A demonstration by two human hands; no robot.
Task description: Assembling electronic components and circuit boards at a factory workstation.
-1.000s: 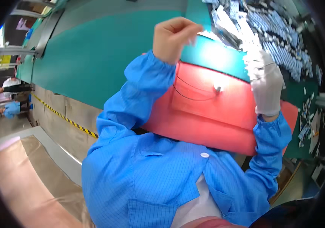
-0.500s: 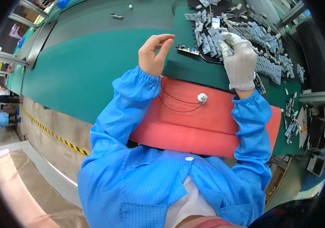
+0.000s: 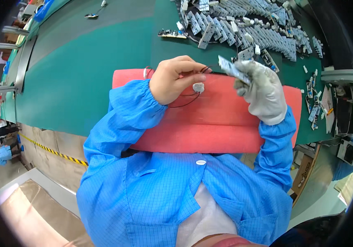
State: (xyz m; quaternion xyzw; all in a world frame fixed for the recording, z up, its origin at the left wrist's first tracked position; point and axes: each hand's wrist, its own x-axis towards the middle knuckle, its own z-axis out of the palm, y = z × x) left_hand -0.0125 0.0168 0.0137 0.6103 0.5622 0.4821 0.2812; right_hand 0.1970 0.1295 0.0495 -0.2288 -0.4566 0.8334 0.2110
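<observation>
My left hand (image 3: 176, 80), bare, is above the far edge of the red pad (image 3: 209, 138), thumb and fingertips pinched on a thin dark wire (image 3: 205, 69). Just below those fingertips a white connector (image 3: 198, 87) rests on the pad, a dark cable running from it under the hand. My right hand (image 3: 265, 90) wears a white glove and is closed on a small circuit board (image 3: 231, 69), tilted above the pad's far edge. Its end points toward the left fingertips. Where the wire ends is too fine to make out.
Beyond the pad, several rows of circuit boards (image 3: 267, 39) cover the far right of the green table (image 3: 77, 82). A single board (image 3: 172, 34) lies nearer, another small one (image 3: 91, 15) far left. More boards (image 3: 313, 103) lie at the right. Two people (image 3: 3, 154) stand at far left.
My right hand has come back from the pile, now with a circuit board in it. My left hand has lowered toward the pad and pinches the wire. The view has shifted too.
</observation>
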